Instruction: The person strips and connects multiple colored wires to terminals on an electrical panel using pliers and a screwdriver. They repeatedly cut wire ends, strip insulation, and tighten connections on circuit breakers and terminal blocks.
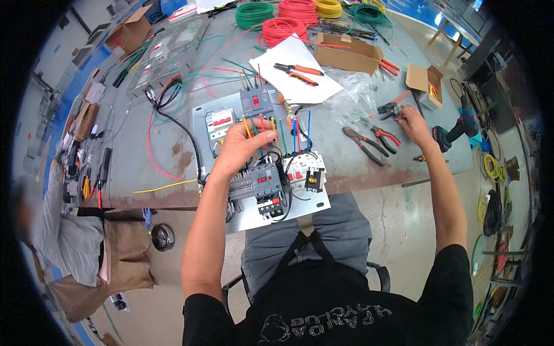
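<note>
A light metal mounting plate (314, 206) rests partly on the near table edge and juts out over my lap. It carries a dark grey circuit breaker (255, 101), a white breaker with a red switch (220, 122), a black contactor (263, 180) and further small breakers (296, 173). My left hand (245, 143) is over the plate's middle, its thumb and fingers closed around upright coloured wires (255, 126). Right of the plate, my right hand (414, 126) has its fingers closed at red-handled pliers (388, 108) lying on the table; the fingers partly hide the tool.
Two more pliers (366, 145) lie near my right hand, with a cordless drill (459, 127) beyond. An orange-handled wire stripper (300, 74) lies on white paper (277, 55). Wire coils (284, 32) and cardboard boxes (348, 53) stand farther back. Another person (69, 236) sits at left.
</note>
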